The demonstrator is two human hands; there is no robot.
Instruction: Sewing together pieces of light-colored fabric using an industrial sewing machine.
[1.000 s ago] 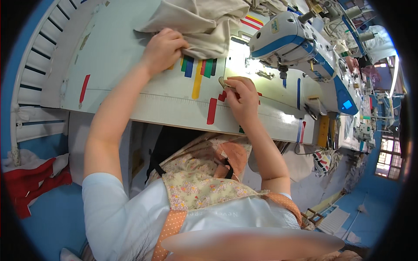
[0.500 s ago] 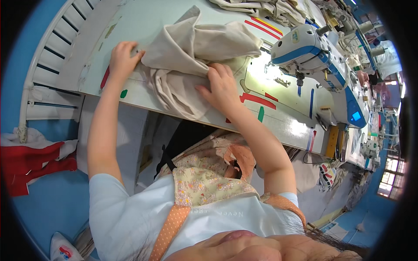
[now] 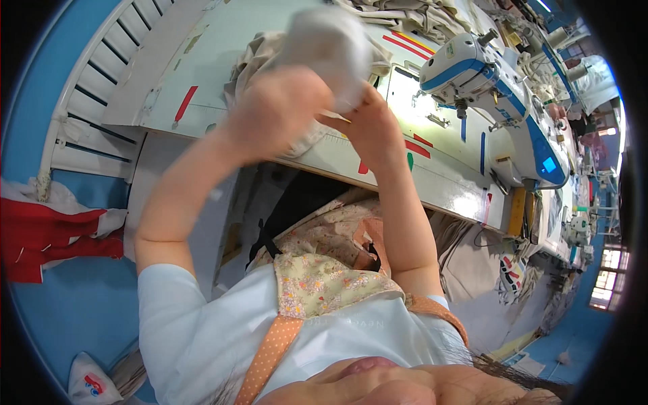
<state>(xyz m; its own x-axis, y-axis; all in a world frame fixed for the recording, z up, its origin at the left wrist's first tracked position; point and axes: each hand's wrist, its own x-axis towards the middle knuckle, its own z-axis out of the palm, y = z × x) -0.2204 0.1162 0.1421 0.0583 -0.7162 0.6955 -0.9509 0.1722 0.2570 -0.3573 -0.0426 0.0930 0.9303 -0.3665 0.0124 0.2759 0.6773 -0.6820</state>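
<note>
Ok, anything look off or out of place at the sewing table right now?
Nothing looks damaged or spilled. The left hand and right hand hold a beige cloth raised above the table; it is motion-blurred. More beige fabric lies bunched beneath, beside the sewing machine.

Bright, even indoor light. Strong glare on the pale table [image 3: 432,182] near the sewing machine [image 3: 499,101]; surface there washes out to white. Windows at far right edge blow out. Heavy motion blur on the left hand [image 3: 277,115], the right hand [image 3: 368,128] and the beige cloth [image 3: 331,40] they lift; edges smeared, fingers unreadable. Dark shadow under the table front. Fisheye bends table edges and slats; black vignette rings the frame. Bottom edge, very close to lens, is soft.
</note>
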